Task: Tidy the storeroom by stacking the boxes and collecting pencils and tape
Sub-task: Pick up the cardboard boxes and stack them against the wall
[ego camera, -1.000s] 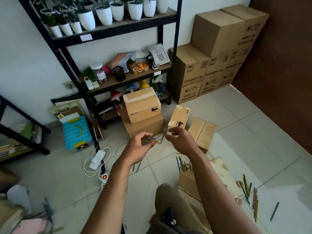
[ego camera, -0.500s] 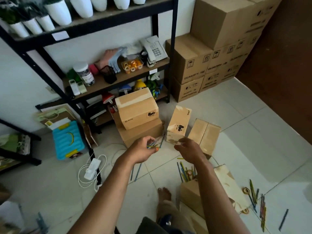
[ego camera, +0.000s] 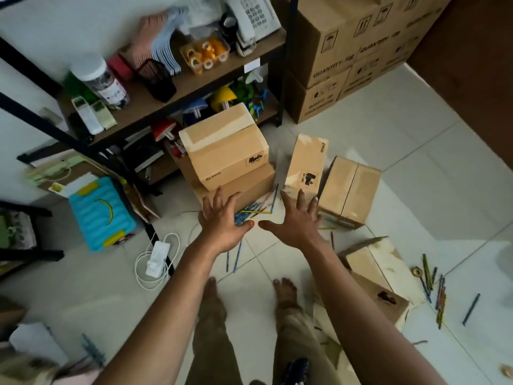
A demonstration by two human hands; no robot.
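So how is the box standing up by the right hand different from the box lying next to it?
The standing box is upright on its narrow end, taller than wide; the lying box sits low on a broad side. The standing box shows black printed marks and a label; the lying box shows a plain face with a seam down the middle. The right hand reaches nearer the standing box. Both are closed brown cardboard on the floor.
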